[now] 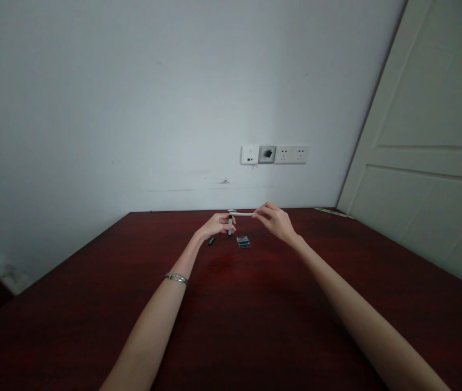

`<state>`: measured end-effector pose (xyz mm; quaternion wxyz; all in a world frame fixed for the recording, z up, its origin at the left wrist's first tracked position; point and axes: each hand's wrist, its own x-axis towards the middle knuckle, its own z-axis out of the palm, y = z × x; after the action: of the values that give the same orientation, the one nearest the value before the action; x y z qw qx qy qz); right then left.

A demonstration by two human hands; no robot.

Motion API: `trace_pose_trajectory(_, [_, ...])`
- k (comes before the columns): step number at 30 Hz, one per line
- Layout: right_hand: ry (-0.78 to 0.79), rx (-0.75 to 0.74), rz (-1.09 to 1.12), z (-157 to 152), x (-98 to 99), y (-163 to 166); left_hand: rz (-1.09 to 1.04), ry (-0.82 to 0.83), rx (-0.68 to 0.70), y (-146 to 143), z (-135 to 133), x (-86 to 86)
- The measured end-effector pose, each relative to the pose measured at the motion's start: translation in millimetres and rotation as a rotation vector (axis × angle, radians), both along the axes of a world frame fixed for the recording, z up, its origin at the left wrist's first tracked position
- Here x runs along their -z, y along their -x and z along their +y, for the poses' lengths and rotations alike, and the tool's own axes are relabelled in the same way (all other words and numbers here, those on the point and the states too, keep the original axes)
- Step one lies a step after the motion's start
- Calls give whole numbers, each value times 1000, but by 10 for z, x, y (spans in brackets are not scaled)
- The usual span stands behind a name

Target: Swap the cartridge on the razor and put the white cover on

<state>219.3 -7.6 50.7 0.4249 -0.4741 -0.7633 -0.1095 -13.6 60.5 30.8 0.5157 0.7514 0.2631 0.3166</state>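
Upright in the fingers of my left hand (217, 223) is a short grey cylinder (229, 226) with a black top; its exact kind is too small to make out. My right hand (274, 218) pinches the right end of a slim white stick (242, 214), held level. The stick's left end reaches the top of the cylinder; whether they touch I cannot tell. On the table between my hands lies a small clear flat pack (243, 241) with dark strips in it. A short dark cylindrical piece (211, 240) lies just below my left hand.
The dark red table (231, 326) runs back to a white wall (133, 108). Sockets (291, 155) are set in the wall above its far edge. A pale panelled door (430, 179) stands along the right side. A thin flat strip (332, 212) lies at the far right corner.
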Motion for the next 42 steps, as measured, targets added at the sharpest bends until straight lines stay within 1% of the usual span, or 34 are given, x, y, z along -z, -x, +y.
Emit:
trace_pose_trajectory(3, [-8, -45, 21, 26, 19, -49, 7, 0, -39, 0, 28, 20])
trace_pose_trajectory(7, [-33, -94, -23, 40, 33, 23, 20, -17, -86, -30, 42, 36])
trace_pose_trajectory(10, [-64, -74, -59, 58, 40, 56, 19, -35, -74, -43, 45, 37])
trace_pose_trajectory(17, [-92, -28, -26, 126, 103, -123, 50, -16, -112, -6, 69, 37])
trace_pose_trajectory(24, [-90, -51, -52, 101, 94, 11, 70, -42, -97, -38, 50, 41])
trace_pose_trajectory(30, [-87, -19, -9, 139, 126, -117, 67, -28, -96, -8, 53, 25])
trace_pose_trajectory(37, [-89, -61, -32, 120, 119, -11, 85, -49, -79, -30, 70, 53])
trace_pose_trajectory(42, [-95, -30, 3, 169, 146, -134, 81, -30, -78, -11, 82, 49])
